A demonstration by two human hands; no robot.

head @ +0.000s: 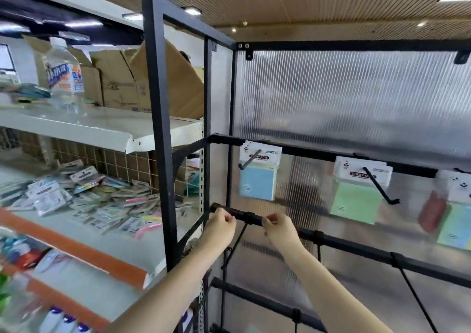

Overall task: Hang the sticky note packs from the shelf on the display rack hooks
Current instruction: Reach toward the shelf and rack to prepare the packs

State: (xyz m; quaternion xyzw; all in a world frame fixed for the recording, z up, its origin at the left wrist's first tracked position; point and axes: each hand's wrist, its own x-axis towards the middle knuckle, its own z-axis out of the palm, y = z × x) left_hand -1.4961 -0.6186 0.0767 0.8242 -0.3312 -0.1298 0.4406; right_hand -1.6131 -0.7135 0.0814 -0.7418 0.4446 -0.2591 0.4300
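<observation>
The packs (102, 205) lie in a loose heap on the shelf (84, 233), well apart from both hands, and look light, thin and slippery, best pinched at the header card, while the left hand (221, 221) and right hand (276, 227) each grip the rack bar (248, 217).

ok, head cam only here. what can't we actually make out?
- Pile of packs on the shelf: motion blur, print unreadable, count unclear.
- Rightmost hung packs: cut off by the right edge.
- Left hand and right hand on the lower rail: fingers curl behind it, exact grip hidden.
</observation>
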